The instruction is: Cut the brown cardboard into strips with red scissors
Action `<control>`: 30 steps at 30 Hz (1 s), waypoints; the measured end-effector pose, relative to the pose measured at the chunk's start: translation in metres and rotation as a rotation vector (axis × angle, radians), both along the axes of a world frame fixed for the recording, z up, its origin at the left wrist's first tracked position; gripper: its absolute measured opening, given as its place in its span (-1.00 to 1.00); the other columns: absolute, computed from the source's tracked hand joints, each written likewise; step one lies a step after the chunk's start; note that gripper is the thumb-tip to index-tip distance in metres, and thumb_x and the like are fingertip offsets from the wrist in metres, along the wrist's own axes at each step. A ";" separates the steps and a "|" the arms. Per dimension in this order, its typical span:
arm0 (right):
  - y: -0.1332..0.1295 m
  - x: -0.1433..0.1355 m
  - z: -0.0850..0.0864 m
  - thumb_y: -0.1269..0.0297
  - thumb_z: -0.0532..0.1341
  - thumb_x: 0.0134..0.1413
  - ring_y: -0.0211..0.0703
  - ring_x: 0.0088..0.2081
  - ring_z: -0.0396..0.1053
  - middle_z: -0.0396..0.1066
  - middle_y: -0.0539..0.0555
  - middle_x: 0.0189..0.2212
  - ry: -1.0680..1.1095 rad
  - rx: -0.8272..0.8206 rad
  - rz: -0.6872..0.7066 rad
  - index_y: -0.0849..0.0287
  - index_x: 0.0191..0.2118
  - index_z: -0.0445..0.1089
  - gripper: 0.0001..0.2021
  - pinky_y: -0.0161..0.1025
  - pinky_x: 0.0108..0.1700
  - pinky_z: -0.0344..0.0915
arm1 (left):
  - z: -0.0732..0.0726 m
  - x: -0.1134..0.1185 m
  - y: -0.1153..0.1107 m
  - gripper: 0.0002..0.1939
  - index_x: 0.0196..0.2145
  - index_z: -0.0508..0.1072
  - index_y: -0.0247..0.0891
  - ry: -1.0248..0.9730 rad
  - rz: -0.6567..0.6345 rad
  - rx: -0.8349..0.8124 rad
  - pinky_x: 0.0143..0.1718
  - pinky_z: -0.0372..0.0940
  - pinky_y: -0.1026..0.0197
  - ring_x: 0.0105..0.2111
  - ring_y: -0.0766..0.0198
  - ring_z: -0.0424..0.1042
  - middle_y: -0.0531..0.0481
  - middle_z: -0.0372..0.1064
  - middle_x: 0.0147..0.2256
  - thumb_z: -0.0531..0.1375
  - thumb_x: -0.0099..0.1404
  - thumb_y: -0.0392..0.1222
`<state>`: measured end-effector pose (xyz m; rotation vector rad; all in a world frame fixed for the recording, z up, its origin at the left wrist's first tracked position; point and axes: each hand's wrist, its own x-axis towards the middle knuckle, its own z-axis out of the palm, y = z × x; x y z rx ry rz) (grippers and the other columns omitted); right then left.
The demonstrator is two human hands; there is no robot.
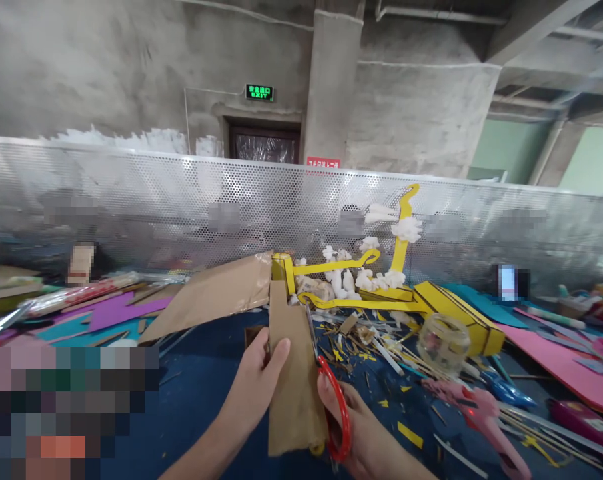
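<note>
A brown cardboard piece, stepped at its top, stands upright in front of me. My left hand is closed on its left side, with the thumb on the front face. My right hand grips red-handled scissors, whose blades point up along the cardboard's right edge. Whether the blades are apart is hard to see. Behind the cardboard stands a yellow construction with white fluffy tufts. A larger brown cardboard sheet leans to the left of it.
A clear jar and a pink glue gun lie at the right, among sticks and scraps. Pink sheets lie further right, a purple sheet at the left. A perforated metal panel runs across the table.
</note>
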<state>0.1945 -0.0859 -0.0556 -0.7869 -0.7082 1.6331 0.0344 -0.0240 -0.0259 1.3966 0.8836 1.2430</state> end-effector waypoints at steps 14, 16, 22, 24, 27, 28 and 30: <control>0.002 0.001 -0.008 -0.10 0.61 -0.35 0.09 -0.24 0.62 0.64 0.14 -0.37 -0.005 -0.019 -0.084 0.22 -0.27 0.58 -0.44 -0.12 -0.20 0.55 | 0.003 -0.001 -0.002 -0.46 0.13 0.41 -0.27 0.052 0.008 0.023 -0.21 0.47 0.09 -0.17 -0.01 0.60 -0.20 0.59 -0.03 0.23 0.36 0.14; 0.003 0.000 -0.007 -0.10 0.60 -0.31 0.06 -0.28 0.61 0.62 0.12 -0.41 -0.016 -0.012 -0.082 0.21 -0.28 0.58 -0.46 -0.14 -0.25 0.54 | 0.003 -0.001 -0.001 -0.47 0.14 0.41 -0.27 0.069 0.019 0.042 -0.19 0.47 0.08 -0.16 -0.01 0.60 -0.20 0.59 -0.02 0.23 0.37 0.13; 0.018 0.008 -0.007 -0.17 0.52 -0.15 -0.09 -0.48 0.52 0.55 0.11 -0.47 -0.070 0.128 -0.143 0.24 -0.28 0.57 -0.47 -0.24 -0.48 0.42 | 0.034 -0.020 0.002 -0.42 0.12 0.45 -0.28 0.101 0.110 0.059 -0.21 0.51 0.02 -0.17 -0.07 0.62 -0.21 0.61 -0.02 0.27 0.29 0.15; 0.025 0.018 -0.007 -0.19 0.52 -0.18 -0.19 -0.55 0.45 0.52 0.05 -0.47 -0.103 0.141 -0.218 0.22 -0.25 0.56 -0.45 -0.30 -0.54 0.33 | 0.047 -0.042 0.004 -0.38 0.12 0.46 -0.27 0.152 0.160 0.063 -0.21 0.52 0.01 -0.21 -0.06 0.63 -0.20 0.62 -0.04 0.28 0.25 0.19; 0.038 0.035 -0.009 -0.24 0.47 -0.13 -0.32 -0.63 0.31 0.45 -0.03 -0.51 -0.161 0.168 -0.306 0.18 -0.22 0.53 -0.43 -0.36 -0.62 0.20 | 0.047 -0.087 0.007 -0.35 0.14 0.45 -0.22 0.324 0.255 0.107 -0.19 0.53 0.00 -0.15 -0.11 0.63 -0.16 0.62 -0.05 0.30 0.22 0.20; 0.043 0.040 -0.010 -0.25 0.46 -0.11 -0.34 -0.65 0.28 0.43 -0.05 -0.52 -0.191 0.182 -0.333 0.17 -0.24 0.51 -0.45 -0.36 -0.63 0.18 | 0.041 -0.102 0.008 -0.31 0.16 0.43 -0.22 0.403 0.327 0.138 -0.20 0.53 0.00 -0.14 -0.14 0.62 -0.16 0.62 -0.06 0.30 0.19 0.22; 0.053 0.051 -0.014 -0.22 0.47 -0.09 -0.34 -0.65 0.26 0.42 -0.08 -0.52 -0.272 0.214 -0.375 0.15 -0.30 0.46 -0.49 -0.37 -0.65 0.12 | 0.024 -0.127 0.010 -0.18 0.22 0.35 -0.30 0.620 0.481 0.126 -0.24 0.51 0.00 -0.15 -0.21 0.62 -0.18 0.65 -0.18 0.29 0.16 0.27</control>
